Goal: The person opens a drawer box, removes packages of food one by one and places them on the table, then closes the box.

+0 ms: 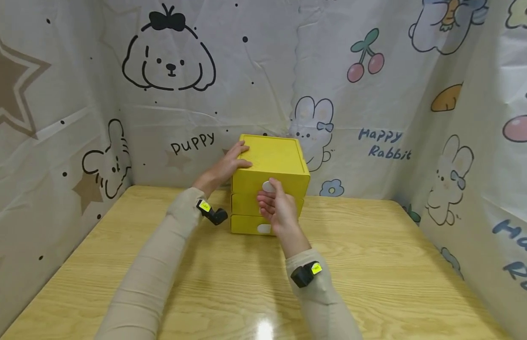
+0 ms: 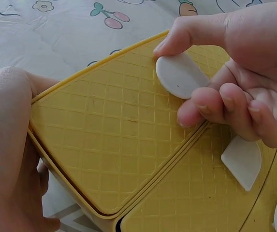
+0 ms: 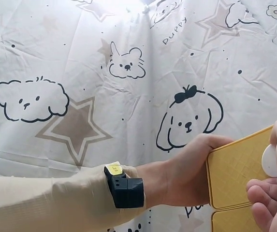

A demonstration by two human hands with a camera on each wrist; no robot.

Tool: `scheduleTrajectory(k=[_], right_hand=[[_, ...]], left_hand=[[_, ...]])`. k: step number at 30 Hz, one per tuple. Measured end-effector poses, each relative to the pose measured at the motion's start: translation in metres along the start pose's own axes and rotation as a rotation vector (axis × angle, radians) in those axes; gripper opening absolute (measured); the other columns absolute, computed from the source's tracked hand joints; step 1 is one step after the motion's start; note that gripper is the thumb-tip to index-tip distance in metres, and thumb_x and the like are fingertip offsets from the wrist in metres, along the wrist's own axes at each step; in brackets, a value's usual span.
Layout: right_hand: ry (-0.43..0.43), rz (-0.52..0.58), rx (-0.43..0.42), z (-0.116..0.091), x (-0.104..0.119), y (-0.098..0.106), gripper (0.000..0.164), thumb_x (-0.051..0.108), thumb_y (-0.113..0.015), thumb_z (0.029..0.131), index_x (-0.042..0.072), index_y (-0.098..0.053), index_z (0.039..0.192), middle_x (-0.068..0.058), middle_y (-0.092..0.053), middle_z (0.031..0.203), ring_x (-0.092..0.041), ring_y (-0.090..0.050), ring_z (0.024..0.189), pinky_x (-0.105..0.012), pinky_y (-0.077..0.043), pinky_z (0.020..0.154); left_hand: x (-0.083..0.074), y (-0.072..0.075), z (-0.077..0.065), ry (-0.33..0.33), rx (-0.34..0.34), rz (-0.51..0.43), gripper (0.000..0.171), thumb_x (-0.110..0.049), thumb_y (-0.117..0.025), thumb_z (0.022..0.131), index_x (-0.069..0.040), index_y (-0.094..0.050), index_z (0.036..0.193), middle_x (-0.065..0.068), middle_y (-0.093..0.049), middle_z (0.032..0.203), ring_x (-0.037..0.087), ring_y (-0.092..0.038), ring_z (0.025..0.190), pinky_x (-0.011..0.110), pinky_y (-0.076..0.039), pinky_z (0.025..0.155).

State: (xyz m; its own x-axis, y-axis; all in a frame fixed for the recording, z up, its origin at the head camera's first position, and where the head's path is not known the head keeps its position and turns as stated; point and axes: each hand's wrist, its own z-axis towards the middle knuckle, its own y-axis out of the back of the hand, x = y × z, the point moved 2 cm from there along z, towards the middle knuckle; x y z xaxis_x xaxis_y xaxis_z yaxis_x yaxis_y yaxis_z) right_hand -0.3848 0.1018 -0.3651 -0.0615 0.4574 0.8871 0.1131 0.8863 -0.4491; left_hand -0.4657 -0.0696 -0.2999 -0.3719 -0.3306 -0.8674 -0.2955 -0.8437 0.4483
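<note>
A yellow drawer box (image 1: 271,153) with three stacked drawers stands near the table's back edge. The left hand (image 1: 224,169) grips its upper left side; in the left wrist view, part of that hand (image 2: 7,145) reaches over the top edge while other fingers lie along the side. At the front, the right hand (image 1: 282,208) pinches the white drawer handle (image 2: 179,77) of the top drawer (image 2: 109,130), thumb above and curled fingers below. The middle drawer's white handle (image 2: 244,162) sits just under the right hand. Inside the box cannot be seen.
The wooden table (image 1: 229,283) extends in front and to both sides. A printed cloth (image 1: 255,71) with cartoon animals hangs behind the box and along both sides. The bottom drawer's white handle (image 1: 264,228) shows below the right hand.
</note>
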Motion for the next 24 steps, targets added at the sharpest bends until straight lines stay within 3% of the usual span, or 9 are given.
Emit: scheduleTrajectory(k=[24], right_hand=[[0.020,0.034,-0.020,-0.0053,-0.0037,-0.0028,0.043,0.043,-0.073,0.094,0.001,-0.072,0.087,-0.005,-0.070,0.076,-0.008,-0.060,0.056,-0.021,-0.051,0.054]], left_hand=[[0.0007,0.0022,-0.0037,0.002,-0.006,-0.004,0.070,-0.028,-0.054,0.102,-0.005,-0.027,0.163,-0.001,0.000,0.173,0.019,0.004,0.156,0.045,-0.002,0.124]])
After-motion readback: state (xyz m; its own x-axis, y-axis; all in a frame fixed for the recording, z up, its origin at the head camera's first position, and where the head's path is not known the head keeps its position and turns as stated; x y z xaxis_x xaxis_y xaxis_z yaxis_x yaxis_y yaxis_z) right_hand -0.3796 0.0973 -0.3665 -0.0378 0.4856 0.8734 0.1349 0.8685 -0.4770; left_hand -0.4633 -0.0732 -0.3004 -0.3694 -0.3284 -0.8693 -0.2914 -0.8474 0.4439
